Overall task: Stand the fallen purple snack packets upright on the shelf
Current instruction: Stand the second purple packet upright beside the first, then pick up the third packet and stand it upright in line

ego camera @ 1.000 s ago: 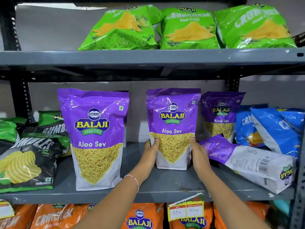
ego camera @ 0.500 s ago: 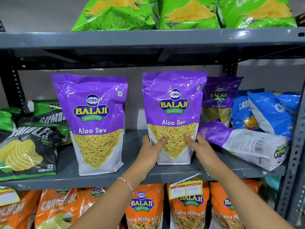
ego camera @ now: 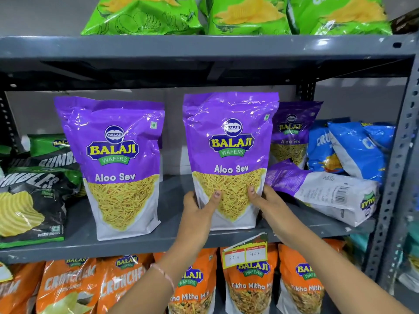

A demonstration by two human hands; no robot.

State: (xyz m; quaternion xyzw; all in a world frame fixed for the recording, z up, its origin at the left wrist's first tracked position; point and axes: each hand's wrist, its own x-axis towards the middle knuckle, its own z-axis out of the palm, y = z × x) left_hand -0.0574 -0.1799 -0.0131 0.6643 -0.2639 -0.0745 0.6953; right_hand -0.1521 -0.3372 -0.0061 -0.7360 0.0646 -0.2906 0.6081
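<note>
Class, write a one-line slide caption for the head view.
Both hands, left and right, steady an upright purple packet on the shelf; another lies fallen beside it.

Both hands (ego camera: 229, 207) raised, thumbs forward (fingers curled, gripping).

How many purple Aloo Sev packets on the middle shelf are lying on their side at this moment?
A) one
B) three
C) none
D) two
A: only the fallen packet at the right lies flat, back side up. The packet held by both hands, the left packet and the rear packet stand upright.
</note>
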